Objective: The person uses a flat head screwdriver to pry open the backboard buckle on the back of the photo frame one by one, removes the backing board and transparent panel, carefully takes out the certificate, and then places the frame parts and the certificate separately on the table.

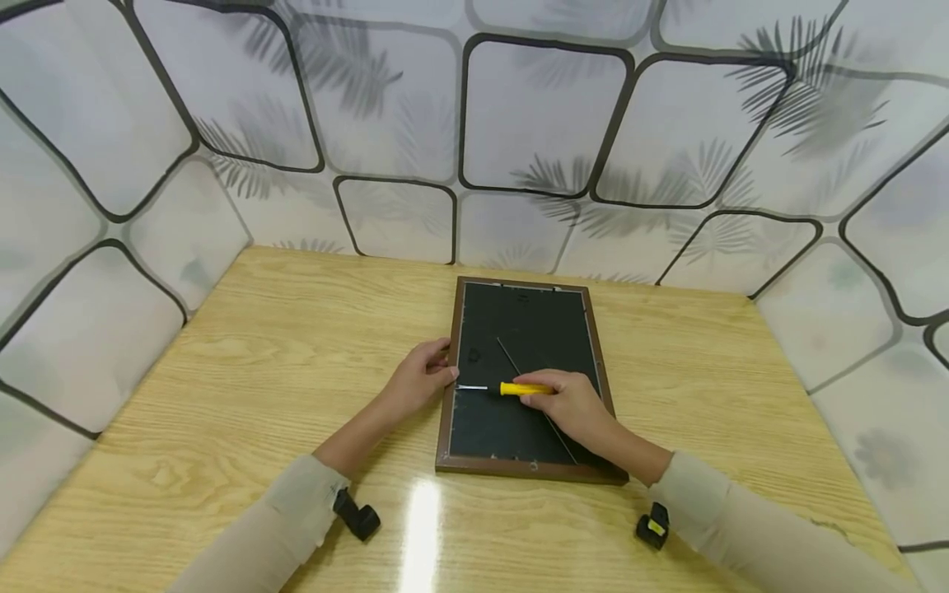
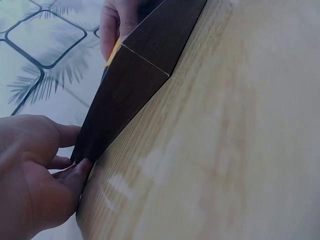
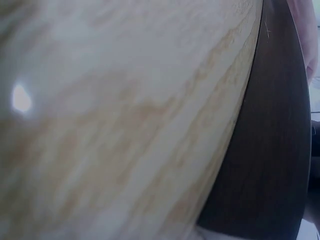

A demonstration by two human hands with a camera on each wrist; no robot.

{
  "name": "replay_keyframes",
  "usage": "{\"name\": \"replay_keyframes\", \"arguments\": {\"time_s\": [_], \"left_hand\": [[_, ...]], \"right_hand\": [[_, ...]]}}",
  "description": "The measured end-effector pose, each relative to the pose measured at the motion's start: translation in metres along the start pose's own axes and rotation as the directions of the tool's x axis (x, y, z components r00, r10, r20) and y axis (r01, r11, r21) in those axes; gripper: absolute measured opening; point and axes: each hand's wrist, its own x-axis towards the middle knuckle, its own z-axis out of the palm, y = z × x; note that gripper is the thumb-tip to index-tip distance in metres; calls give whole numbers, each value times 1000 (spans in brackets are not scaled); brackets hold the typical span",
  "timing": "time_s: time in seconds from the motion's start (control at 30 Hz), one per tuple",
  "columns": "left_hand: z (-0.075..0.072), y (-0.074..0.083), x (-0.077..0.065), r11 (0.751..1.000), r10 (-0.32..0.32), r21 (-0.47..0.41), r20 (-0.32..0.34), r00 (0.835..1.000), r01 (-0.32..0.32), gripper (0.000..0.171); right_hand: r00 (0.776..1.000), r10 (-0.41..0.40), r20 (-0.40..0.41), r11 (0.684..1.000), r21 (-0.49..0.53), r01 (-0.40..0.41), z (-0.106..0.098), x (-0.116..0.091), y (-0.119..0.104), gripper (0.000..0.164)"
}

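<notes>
A brown picture frame (image 1: 519, 470) lies on the table with its black backing board (image 1: 482, 428) facing up. My right hand (image 1: 571, 403) grips the yellow handle of a screwdriver (image 1: 513, 389) held nearly flat over the board. Its metal shaft points left, the tip right at the frame's left inner edge, close to my left thumb. My left hand (image 1: 417, 380) holds the frame's left side, thumb on top and fingers against the outer edge; the left wrist view shows this hand (image 2: 42, 170) at the dark frame side (image 2: 120, 95). A thin straight line runs diagonally across the board, partly hidden by my right hand.
The light wooden table (image 1: 311, 329) extends around the frame. Patterned panels (image 1: 541, 115) with dark outlines and leaf prints rise at the back and both sides. Small metal tabs (image 1: 558, 289) show along the frame's inner edge. Black wrist cameras (image 1: 357, 515) hang at both sleeves.
</notes>
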Motion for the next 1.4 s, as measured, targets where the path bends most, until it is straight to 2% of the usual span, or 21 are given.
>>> {"name": "replay_keyframes", "arguments": {"time_s": [0.2,0.43,0.6,0.87,1.17,1.4], "left_hand": [[2,0,1,1000,6,1,-3,1000,-6,59],[3,-1,2,999,28,27,-21,999,-27,58],[5,-1,2,999,37,32,-22,999,-36,58],[4,1,0,999,8,38,-31,999,-7,59],[3,0,1,998,-3,56,-49,999,5,58],[2,0,1,998,47,46,-30,998,-45,54]], "right_hand": [[998,-65,-15,998,-26,65,-4,4,-4,28],[990,-140,20,988,-57,141,-13,13,-25,27],[987,-150,57,983,-96,155,-19,20,-43,30],[983,-149,103,980,-119,161,-18,27,-62,30],[960,-220,171,954,-168,248,-12,39,-85,20],[934,-294,202,929,-170,329,-5,49,-98,15]]}}
